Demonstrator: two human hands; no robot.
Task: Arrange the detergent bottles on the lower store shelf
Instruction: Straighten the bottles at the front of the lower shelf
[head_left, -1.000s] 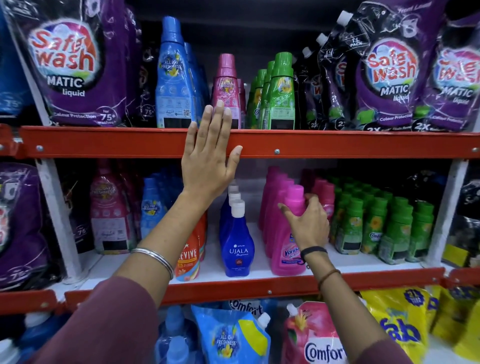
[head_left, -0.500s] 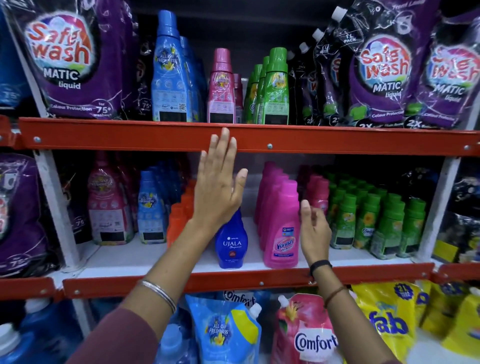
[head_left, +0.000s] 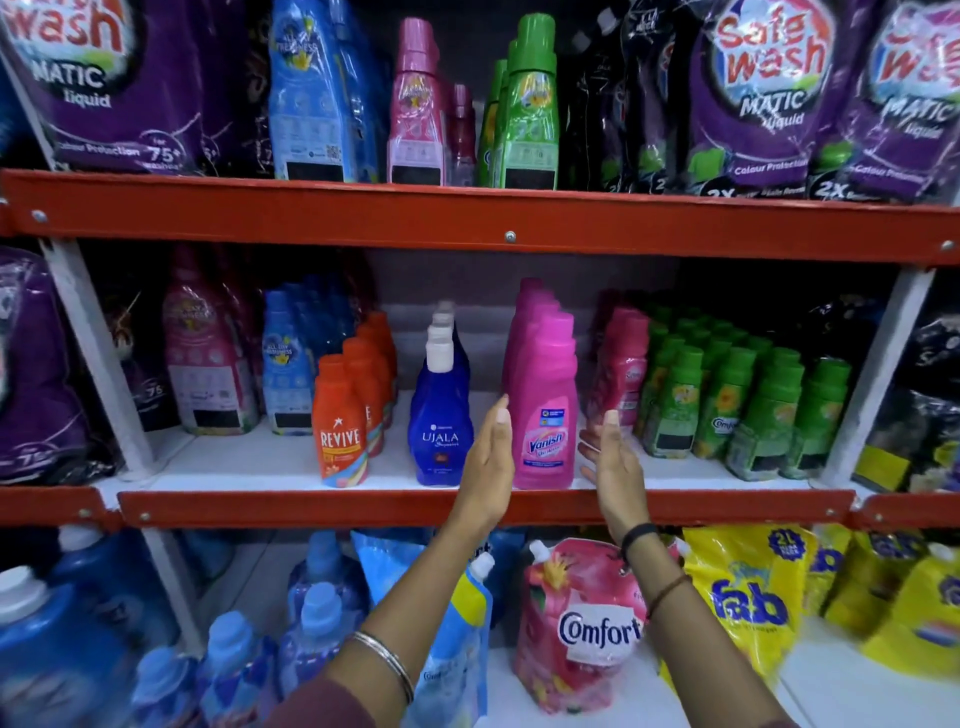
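A pink Vanish bottle (head_left: 544, 410) stands at the front of a pink row on the middle shelf (head_left: 467, 506). My left hand (head_left: 488, 462) is flat and upright against the bottle's left side, fingers together and extended. My right hand (head_left: 610, 462) is open just to the right of the bottle, with a small gap between them. Neither hand grips anything. Left of the pink row stand a blue Ujala bottle row (head_left: 440, 410) and an orange Revive bottle row (head_left: 343, 421).
Small green bottles (head_left: 727, 400) and small pink bottles (head_left: 621, 374) fill the shelf's right side. Purple Safewash pouches (head_left: 769, 93) and tall bottles sit on the upper shelf (head_left: 467, 223). A Comfort pouch (head_left: 582, 623) and yellow Fab pouches (head_left: 748, 597) lie below.
My left hand dropped from the upper shelf edge down to the pink bottle's left side. My right hand let go of the bottle and now hovers open at its right.
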